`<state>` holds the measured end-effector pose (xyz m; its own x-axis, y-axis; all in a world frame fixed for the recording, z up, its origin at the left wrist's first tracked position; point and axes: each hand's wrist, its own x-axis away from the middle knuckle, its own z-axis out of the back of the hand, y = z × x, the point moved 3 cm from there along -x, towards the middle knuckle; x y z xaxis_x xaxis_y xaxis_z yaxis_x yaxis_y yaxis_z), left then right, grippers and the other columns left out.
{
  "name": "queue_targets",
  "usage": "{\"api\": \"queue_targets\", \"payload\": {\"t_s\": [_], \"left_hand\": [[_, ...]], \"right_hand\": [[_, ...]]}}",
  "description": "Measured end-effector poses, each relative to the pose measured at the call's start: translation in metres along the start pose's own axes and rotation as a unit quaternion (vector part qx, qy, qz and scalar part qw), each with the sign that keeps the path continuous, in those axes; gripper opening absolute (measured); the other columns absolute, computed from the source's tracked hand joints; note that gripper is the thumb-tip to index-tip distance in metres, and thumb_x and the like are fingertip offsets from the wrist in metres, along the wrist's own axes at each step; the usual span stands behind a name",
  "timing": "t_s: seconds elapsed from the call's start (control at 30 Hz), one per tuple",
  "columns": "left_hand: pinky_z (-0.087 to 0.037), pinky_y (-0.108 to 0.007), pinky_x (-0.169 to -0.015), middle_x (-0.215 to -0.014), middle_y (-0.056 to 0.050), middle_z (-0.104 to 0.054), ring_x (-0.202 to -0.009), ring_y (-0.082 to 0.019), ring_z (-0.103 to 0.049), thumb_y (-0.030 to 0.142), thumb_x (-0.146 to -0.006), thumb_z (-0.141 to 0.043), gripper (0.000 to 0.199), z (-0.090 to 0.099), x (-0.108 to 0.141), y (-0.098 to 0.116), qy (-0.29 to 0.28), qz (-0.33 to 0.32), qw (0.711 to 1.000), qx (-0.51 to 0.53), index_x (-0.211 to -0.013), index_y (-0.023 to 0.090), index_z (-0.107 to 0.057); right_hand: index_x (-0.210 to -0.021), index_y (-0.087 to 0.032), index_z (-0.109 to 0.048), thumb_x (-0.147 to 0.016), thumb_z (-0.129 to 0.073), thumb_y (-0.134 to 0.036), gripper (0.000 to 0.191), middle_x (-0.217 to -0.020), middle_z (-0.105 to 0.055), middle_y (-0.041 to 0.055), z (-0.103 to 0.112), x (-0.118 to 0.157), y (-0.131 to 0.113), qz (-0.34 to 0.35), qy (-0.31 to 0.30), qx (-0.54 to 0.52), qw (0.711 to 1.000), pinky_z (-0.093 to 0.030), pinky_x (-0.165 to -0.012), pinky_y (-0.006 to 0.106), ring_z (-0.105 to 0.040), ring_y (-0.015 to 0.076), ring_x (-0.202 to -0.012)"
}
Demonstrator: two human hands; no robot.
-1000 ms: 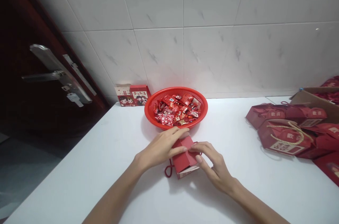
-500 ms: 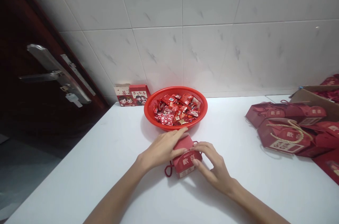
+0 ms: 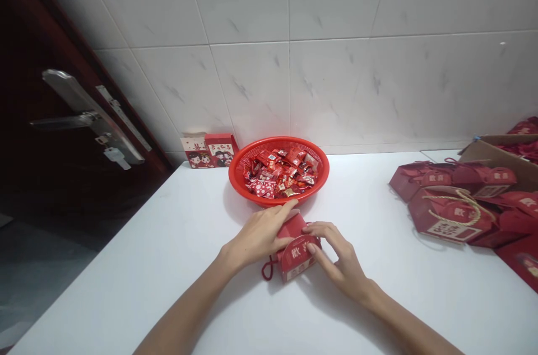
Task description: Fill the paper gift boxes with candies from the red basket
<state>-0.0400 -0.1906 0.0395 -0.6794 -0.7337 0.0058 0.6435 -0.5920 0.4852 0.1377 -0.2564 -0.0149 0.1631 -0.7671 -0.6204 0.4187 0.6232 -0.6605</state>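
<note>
A small red gift box (image 3: 297, 260) with pale characters on its rounded front flap stands on the white table, just in front of the red basket. My left hand (image 3: 258, 236) lies along its left and back side, fingers wrapped over it, the thumb at the flap's top edge. From the right, my right hand (image 3: 338, 258) pinches the front flap between thumb and fingers. A dark red cord loop (image 3: 268, 270) sticks out at the box's left. The inside of the box is hidden.
The red basket (image 3: 321, 184) holds wrapped sweets. Two small printed boxes (image 3: 210, 152) lean by the wall. Several red gift boxes (image 3: 451, 218) and a cardboard carton (image 3: 483, 150) are at the right. A door handle (image 3: 73, 120) is at the left.
My right thumb and fingers have shifted slightly on the front flap, which now stands a little more raised. My left hand has hardly moved.
</note>
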Motion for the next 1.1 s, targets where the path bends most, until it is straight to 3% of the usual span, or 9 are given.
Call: {"api": "queue_targets", "payload": {"t_s": [0.17,0.27,0.4,0.6,0.7,0.87,1.1], "left_hand": [[-0.051,-0.042,-0.091,-0.135,-0.011,-0.063,-0.12,-0.031,-0.062,0.04,-0.092,-0.058,0.056,-0.004,-0.004,0.003,0.038,0.022,0.999,-0.014,-0.141,0.025,-0.036],[-0.051,-0.04,-0.085,-0.124,-0.01,-0.067,-0.108,-0.03,-0.066,0.039,-0.093,-0.054,0.04,-0.003,-0.003,0.005,0.046,0.027,0.999,0.002,-0.129,0.024,-0.045],[-0.049,-0.035,-0.075,-0.1,-0.004,-0.068,-0.089,-0.024,-0.065,0.043,-0.097,-0.046,0.022,0.002,0.001,0.007,0.014,0.018,0.999,0.035,-0.104,0.023,-0.053],[-0.046,-0.035,-0.088,-0.106,-0.005,-0.061,-0.099,-0.022,-0.06,0.041,-0.103,-0.033,0.036,0.006,0.006,0.008,-0.041,0.001,0.998,0.047,-0.117,0.026,-0.062],[-0.047,-0.035,-0.083,-0.099,-0.005,-0.058,-0.092,-0.022,-0.06,0.042,-0.102,-0.037,0.034,0.002,0.005,0.009,-0.044,0.014,0.999,0.028,-0.113,0.026,-0.065],[-0.047,-0.033,-0.071,-0.094,-0.005,-0.054,-0.078,-0.022,-0.06,0.046,-0.096,-0.047,0.029,-0.008,0.003,0.014,0.003,0.066,0.998,-0.013,-0.1,0.022,-0.064],[-0.048,-0.034,-0.072,-0.092,-0.004,-0.054,-0.078,-0.022,-0.06,0.047,-0.093,-0.055,0.026,-0.012,0.003,0.018,0.024,0.097,0.995,-0.019,-0.101,0.023,-0.063]], "right_hand": [[-0.107,-0.025,-0.062,-0.096,-0.057,-0.026,0.012,-0.11,-0.071,0.0077,0.01,-0.008,0.012,-0.052,0.013,-0.001,0.999,-0.056,-0.09,0.038,-0.067,0.0228,-0.105],[-0.108,-0.024,-0.063,-0.096,-0.057,-0.032,0.015,-0.112,-0.071,0.0088,0.016,-0.01,0.02,-0.09,0.018,0.001,0.996,-0.055,-0.092,0.04,-0.067,0.0247,-0.106],[-0.113,-0.023,-0.064,-0.095,-0.058,-0.04,0.025,-0.115,-0.071,0.0091,0.017,-0.009,0.027,-0.14,0.013,0.009,0.99,-0.054,-0.094,0.042,-0.067,0.0266,-0.109],[-0.112,-0.022,-0.064,-0.093,-0.058,-0.044,0.03,-0.115,-0.071,0.0087,0.013,-0.007,0.033,-0.177,0.006,0.004,0.984,-0.052,-0.096,0.043,-0.066,0.0268,-0.109],[-0.109,-0.022,-0.064,-0.093,-0.057,-0.045,0.029,-0.113,-0.071,0.0081,0.011,-0.007,0.034,-0.195,0.009,0.0,0.981,-0.052,-0.094,0.042,-0.066,0.0265,-0.107],[-0.108,-0.022,-0.064,-0.092,-0.056,-0.045,0.028,-0.112,-0.071,0.0082,0.01,-0.006,0.034,-0.211,0.015,-0.009,0.977,-0.052,-0.093,0.041,-0.065,0.0259,-0.106],[-0.117,-0.022,-0.061,-0.091,-0.054,-0.059,0.046,-0.124,-0.068,0.0107,0.006,-0.006,0.046,-0.256,-0.009,-0.085,0.963,-0.05,-0.099,0.044,-0.063,0.0267,-0.117]]}}
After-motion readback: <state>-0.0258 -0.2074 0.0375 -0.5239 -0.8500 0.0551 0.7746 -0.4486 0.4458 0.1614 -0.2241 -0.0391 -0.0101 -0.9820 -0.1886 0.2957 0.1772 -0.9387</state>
